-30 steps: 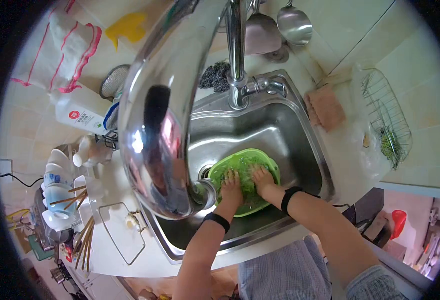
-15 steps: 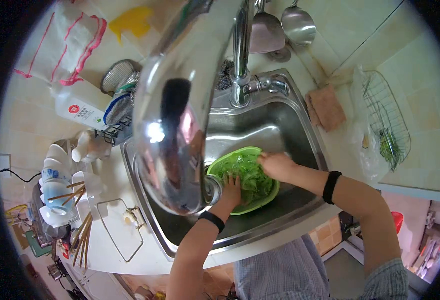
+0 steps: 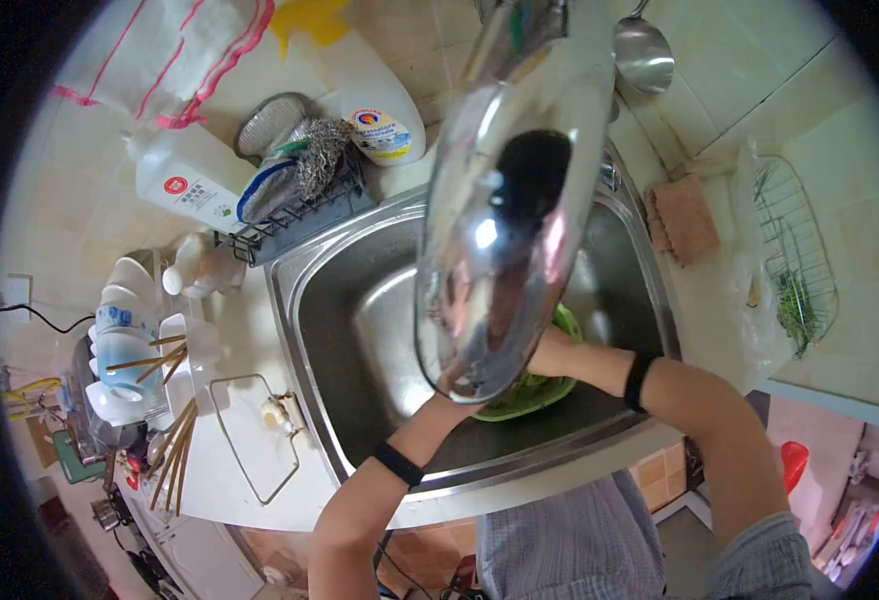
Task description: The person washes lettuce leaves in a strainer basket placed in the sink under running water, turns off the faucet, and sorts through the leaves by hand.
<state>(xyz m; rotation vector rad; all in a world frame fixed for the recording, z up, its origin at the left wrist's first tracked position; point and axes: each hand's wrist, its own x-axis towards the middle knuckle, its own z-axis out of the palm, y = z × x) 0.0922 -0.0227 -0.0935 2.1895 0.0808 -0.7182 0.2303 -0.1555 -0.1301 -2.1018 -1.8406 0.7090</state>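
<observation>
A bright green plastic basin (image 3: 532,402) sits in the steel sink (image 3: 380,330), with leafy greens (image 3: 530,382) in it. The large chrome faucet (image 3: 505,220) hangs close to the camera and covers much of the basin. My right hand (image 3: 554,356) is over the basin's right part, its fingers hidden behind the faucet. From the left, my left hand (image 3: 457,390) reaches to the basin's near side, and the faucet's end hides its fingers too. Whether either hand grips the leaves cannot be seen.
Left of the sink are a rack with scrubbers (image 3: 300,190), a spray bottle (image 3: 380,115), a white bottle (image 3: 190,185), stacked bowls (image 3: 125,340) and chopsticks (image 3: 175,455). A brown cloth (image 3: 682,220) and a wire basket (image 3: 795,250) with greens lie to the right.
The view has shifted, so the faucet now covers the middle of the basin. My hands have come closer together, and their fingers, partly visible before, are hidden.
</observation>
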